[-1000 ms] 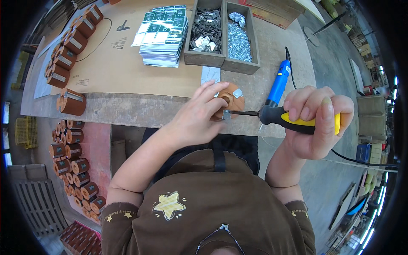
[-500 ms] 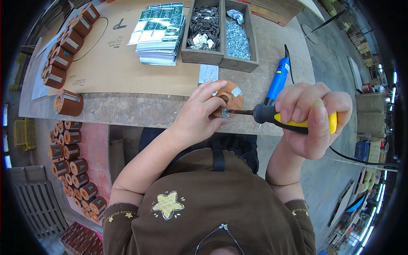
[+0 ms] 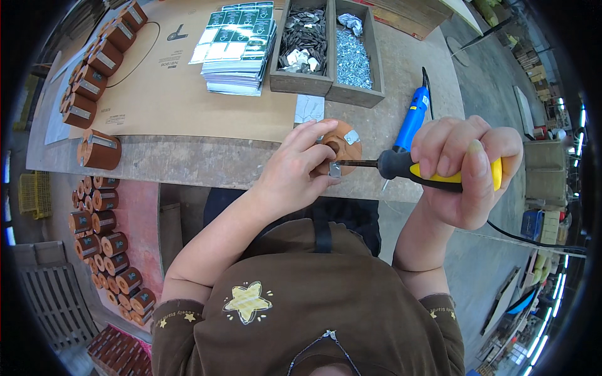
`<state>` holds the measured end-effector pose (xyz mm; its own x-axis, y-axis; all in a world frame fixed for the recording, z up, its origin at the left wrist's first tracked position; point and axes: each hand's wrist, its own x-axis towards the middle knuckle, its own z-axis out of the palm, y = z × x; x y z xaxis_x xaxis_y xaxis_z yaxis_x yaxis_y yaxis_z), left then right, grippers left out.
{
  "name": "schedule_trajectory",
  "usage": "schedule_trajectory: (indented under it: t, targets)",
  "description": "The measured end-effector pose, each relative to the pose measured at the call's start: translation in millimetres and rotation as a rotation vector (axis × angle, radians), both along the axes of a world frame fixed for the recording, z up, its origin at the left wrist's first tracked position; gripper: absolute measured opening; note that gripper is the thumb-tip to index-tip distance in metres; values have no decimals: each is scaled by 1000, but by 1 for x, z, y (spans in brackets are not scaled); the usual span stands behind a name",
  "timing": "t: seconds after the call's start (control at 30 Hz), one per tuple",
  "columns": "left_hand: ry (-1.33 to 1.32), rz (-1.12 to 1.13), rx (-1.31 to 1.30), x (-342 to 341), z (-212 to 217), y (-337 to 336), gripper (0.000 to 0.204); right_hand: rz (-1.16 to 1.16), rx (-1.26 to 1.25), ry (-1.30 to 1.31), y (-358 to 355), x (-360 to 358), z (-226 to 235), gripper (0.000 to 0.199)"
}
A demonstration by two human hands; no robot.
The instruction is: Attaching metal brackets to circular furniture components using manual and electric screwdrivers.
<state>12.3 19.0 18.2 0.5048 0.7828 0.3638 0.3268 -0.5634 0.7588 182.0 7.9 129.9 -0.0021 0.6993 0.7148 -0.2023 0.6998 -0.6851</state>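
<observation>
My left hand (image 3: 293, 160) steadies a round orange-brown piece (image 3: 350, 148) on the table near its front edge, fingers curled over its left side. The piece has a hole in the middle and small silvery metal plates on its face. One metal plate (image 3: 335, 170) lies by my left thumb and fingertips. In my right hand (image 3: 464, 166), closed round its yellow and black handle, is a screwdriver (image 3: 395, 165). The shaft points left, its tip at that plate; whether it sits on a screw is too small to tell.
A blue corded power tool (image 3: 413, 116) lies beyond the screwdriver. Behind stand wooden boxes of dark metal pieces (image 3: 305, 37) and silvery screws (image 3: 355, 59), beside a stack of printed cards (image 3: 235, 53). Brown cylinders (image 3: 100, 150) line the left; more stand on a lower pink board (image 3: 141, 232).
Hardly anything differs. My right hand and the screwdriver have shifted very slightly to the right in the picture, and the tip stays at the same plate. My left hand keeps its hold.
</observation>
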Motion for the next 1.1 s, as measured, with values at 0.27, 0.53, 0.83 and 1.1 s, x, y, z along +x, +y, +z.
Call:
schedule_trajectory:
  t: [0.27, 0.53, 0.83, 1.1]
  targets:
    - [-11, -28, -68, 0, 1, 0, 28, -5, -3, -4, -3, 0, -1, 18]
    - [-16, 7, 30, -1, -1, 0, 28, 362, 54, -216, 7, 11, 7, 15]
    - [-7, 8, 20, -1, -2, 2, 28, 453, -64, 6, 39, 20, 2, 10]
    - [-5, 34, 63, -4, -4, 1, 29, 165, -150, -103, 27, 11, 7, 10]
